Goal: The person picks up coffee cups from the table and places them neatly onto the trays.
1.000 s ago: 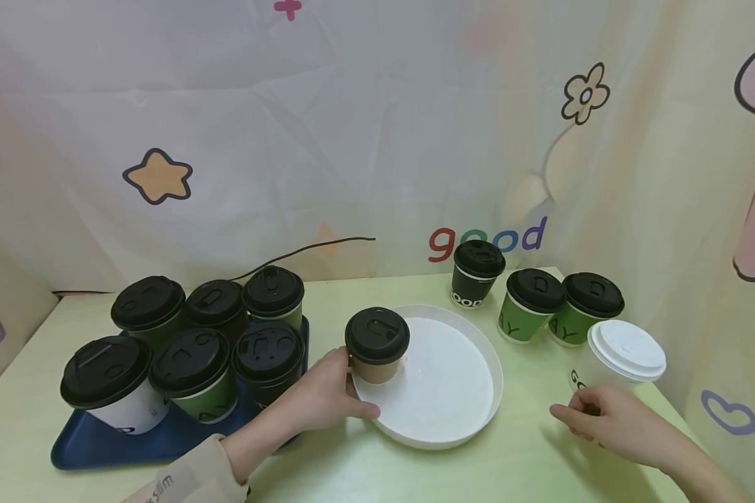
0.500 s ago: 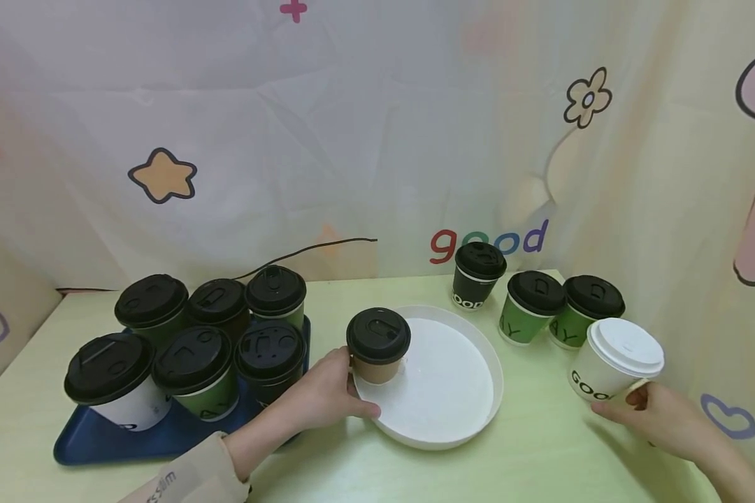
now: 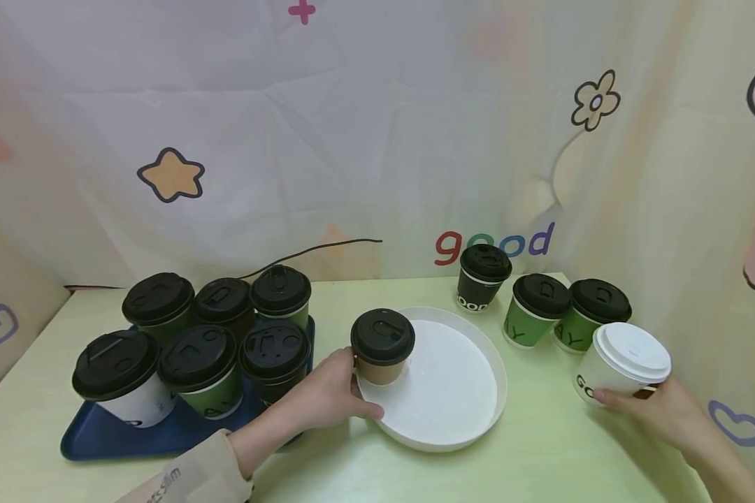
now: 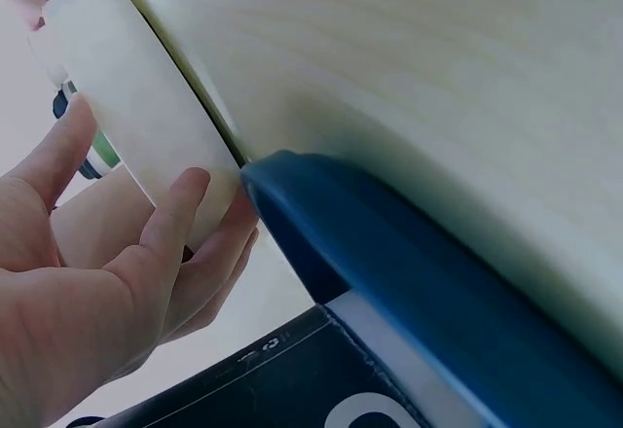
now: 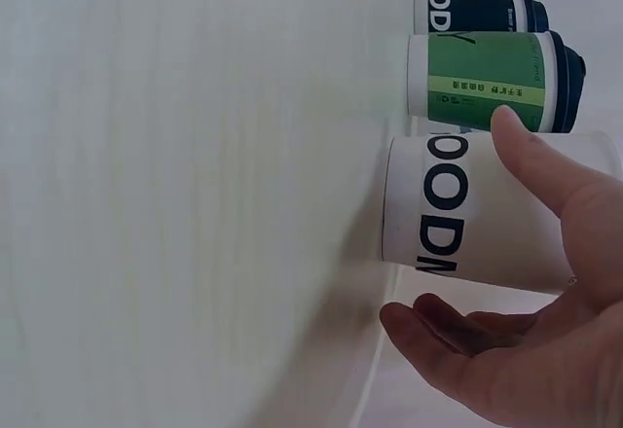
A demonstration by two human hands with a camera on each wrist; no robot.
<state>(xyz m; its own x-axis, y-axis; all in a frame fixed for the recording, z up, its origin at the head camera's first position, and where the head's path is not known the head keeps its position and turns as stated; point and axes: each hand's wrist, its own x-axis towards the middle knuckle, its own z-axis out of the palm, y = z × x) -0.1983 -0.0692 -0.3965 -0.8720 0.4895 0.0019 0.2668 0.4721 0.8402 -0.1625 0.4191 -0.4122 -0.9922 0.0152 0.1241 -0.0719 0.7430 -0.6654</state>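
A round white tray (image 3: pixel 440 433) with a low rim stands mid-table, a brown paper cup (image 3: pixel 380 370) with a black lid upright inside its left edge. My left hand (image 3: pixel 327 395) rests against the tray's left rim beside this cup. In the left wrist view, fingertips (image 4: pixel 195 187) lie against the tray's outer wall. At the right stands a white paper cup (image 3: pixel 604 370) with a white lid. My right hand (image 3: pixel 673 412) is around it; in the right wrist view the thumb touches the cup's side, while the other fingers (image 5: pixel 419 336) stay apart from it.
Several black-lidded cups (image 3: pixel 201 356) crowd a blue tray (image 3: pixel 132 443) at the left, close to my left forearm. Behind the white cup are two green cups (image 3: pixel 528 325) and one black cup (image 3: pixel 476 290). A printed curtain (image 3: pixel 377 140) hangs behind.
My right hand has moved rightward to the white cup, bringing its thumb onto the cup's side. The left hand, brown cup and round tray have kept their places; the head view has shifted slightly.
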